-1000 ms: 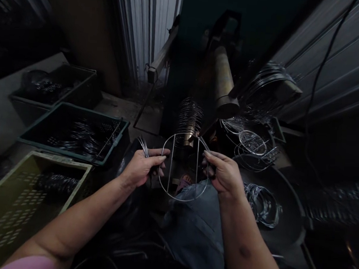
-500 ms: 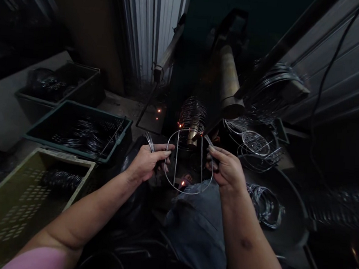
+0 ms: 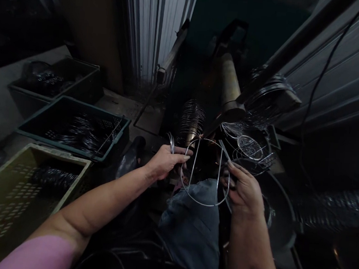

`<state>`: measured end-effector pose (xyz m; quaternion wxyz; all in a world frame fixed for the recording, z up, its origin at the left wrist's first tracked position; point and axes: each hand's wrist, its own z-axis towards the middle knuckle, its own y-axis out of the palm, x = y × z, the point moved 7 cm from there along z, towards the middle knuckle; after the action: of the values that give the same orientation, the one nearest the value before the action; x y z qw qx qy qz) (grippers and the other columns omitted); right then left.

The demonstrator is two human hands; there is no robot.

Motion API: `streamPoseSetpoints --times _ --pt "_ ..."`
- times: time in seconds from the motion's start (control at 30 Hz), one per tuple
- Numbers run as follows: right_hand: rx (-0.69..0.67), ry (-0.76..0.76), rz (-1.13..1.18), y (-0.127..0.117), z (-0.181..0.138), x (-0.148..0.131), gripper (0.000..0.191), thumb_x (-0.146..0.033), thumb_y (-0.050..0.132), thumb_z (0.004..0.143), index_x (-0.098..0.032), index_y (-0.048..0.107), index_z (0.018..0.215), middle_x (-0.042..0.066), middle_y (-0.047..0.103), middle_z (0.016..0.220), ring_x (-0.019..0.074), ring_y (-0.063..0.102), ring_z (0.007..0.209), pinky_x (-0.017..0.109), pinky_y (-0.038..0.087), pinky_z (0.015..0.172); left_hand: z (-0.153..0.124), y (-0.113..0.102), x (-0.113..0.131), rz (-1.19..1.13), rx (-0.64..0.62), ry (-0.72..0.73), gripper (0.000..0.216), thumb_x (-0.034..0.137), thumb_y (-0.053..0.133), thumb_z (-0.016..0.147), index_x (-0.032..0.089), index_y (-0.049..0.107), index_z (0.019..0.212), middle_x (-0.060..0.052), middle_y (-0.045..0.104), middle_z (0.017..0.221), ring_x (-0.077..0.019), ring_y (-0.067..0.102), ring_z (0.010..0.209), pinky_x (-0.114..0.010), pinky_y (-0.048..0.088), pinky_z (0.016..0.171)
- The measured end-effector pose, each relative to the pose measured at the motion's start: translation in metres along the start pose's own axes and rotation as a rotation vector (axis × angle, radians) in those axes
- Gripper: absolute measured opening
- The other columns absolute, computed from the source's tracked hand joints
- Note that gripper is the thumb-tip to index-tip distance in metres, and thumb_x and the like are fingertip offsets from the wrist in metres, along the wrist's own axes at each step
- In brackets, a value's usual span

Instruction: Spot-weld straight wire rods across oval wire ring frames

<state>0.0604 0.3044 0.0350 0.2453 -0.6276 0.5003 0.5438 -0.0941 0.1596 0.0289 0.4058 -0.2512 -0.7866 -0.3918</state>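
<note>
A worker's left hand (image 3: 165, 162) is curling shut around a small bundle of wires (image 3: 170, 143), its forearm (image 3: 107, 195) stretching forward, while the right hand (image 3: 245, 192) is pinching the side of an oval wire hoop (image 3: 203, 204) at centre frame. Two upright cross wires (image 3: 192, 168) are spanning the hoop, and the bundle is holding more wire. Crates (image 3: 92, 110) of wire are sitting at left, with coiled wire (image 3: 191, 123) just beyond the hoop.

Pink sleeve (image 3: 35, 255) on left arm; left hand (image 3: 165, 162), right hand (image 3: 244, 192), forearms (image 3: 248, 250) bare; blue-grey cloth (image 3: 191, 229) over lap.
</note>
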Motion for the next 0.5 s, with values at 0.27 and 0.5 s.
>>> streamPoseSetpoints --times 0.27,0.5 --pt "0.016 0.007 -0.001 -0.004 0.005 -0.002 0.032 -0.023 0.081 0.045 -0.011 0.062 0.067 0.000 0.056 0.050 0.0030 0.038 0.034 0.015 0.032 0.031 0.004 0.005 0.001 -0.013 -0.022 0.009 0.027 0.015 0.060 0.071 0.007 0.064 0.096 -0.001 0.056 0.050 -0.0093 0.050 0.037 -0.022 0.041 0.037" --pt "0.026 -0.091 0.024 0.008 0.016 0.004 0.036 -0.023 0.082 0.042 -0.011 0.062 0.070 -0.001 0.056 0.050 0.0045 0.040 0.034 0.016 0.032 0.031 -0.010 -0.020 -0.014 -0.012 0.096 -0.003 0.046 0.013 0.055 0.074 0.014 0.050 0.120 -0.002 0.060 0.074 -0.0102 0.058 0.051 -0.022 0.044 0.046"
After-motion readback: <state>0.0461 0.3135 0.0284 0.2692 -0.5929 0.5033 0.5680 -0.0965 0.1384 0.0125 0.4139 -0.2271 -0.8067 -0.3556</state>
